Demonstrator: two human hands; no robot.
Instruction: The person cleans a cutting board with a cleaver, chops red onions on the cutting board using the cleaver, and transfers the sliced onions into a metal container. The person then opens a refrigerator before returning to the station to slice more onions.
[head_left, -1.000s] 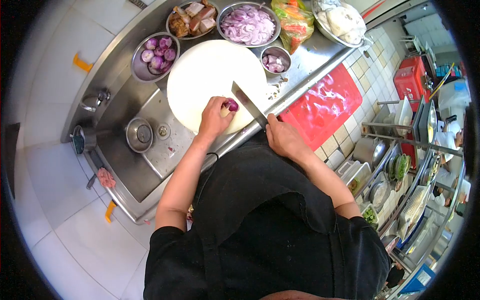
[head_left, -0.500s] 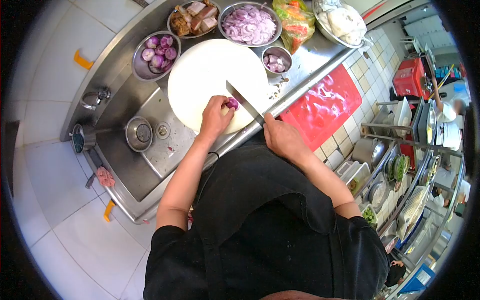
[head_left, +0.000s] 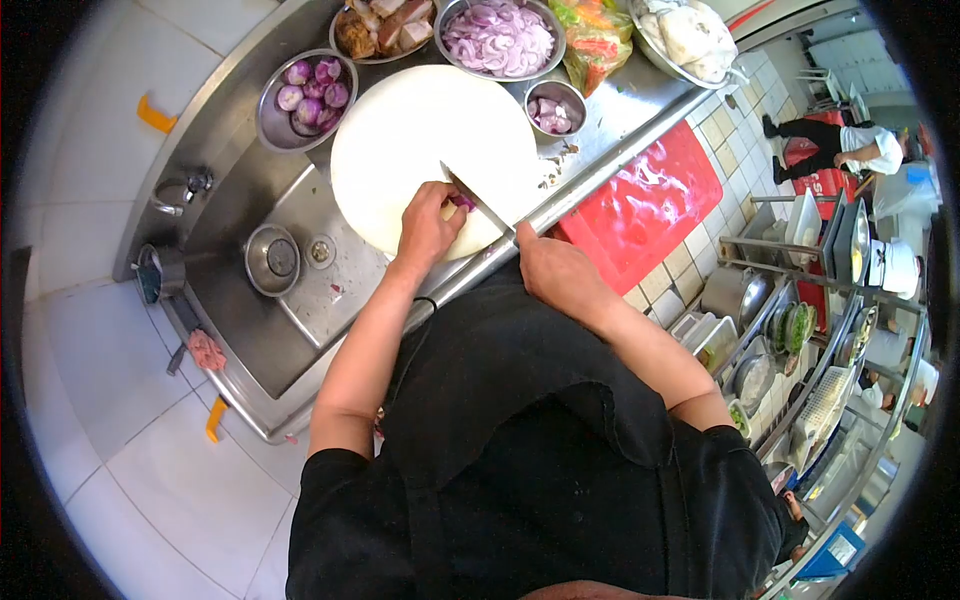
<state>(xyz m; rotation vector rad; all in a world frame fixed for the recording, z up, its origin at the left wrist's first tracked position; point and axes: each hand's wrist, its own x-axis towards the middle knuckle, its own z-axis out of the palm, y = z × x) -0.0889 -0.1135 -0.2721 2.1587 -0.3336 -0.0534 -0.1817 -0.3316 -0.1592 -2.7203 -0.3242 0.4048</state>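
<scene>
On a thick round white cutting board point(head_left: 405, 130), my left hand point(head_left: 430, 222) grips a small purple onion point(head_left: 464, 201) with bent fingers, near the board's front edge. A kitchen knife point(head_left: 488, 210) lies with its blade over the board, close along the right side of the onion. Whether the edge is in the onion I cannot tell. My right hand point(head_left: 562, 272) is closed around the knife's handle, just past the counter rim. Peeled whole onions fill a steel bowl point(head_left: 265, 128) left of the board. A large bowl point(head_left: 558, 62) behind holds sliced onion; a small bowl point(head_left: 570, 128) holds onion pieces.
A sink point(head_left: 270, 345) with a tap point(head_left: 180, 195) lies to the left. Behind the board stand a bowl of meat point(head_left: 385, 30), a bag of vegetables point(head_left: 595, 45) and another full bowl point(head_left: 690, 45). A red board point(head_left: 645, 205) and loaded racks are right. A person point(head_left: 850, 145) stands beyond.
The knife blade has shifted left against the onion and my right hand slightly left. The view has tilted a little. A person in the background now stands in fuller view.
</scene>
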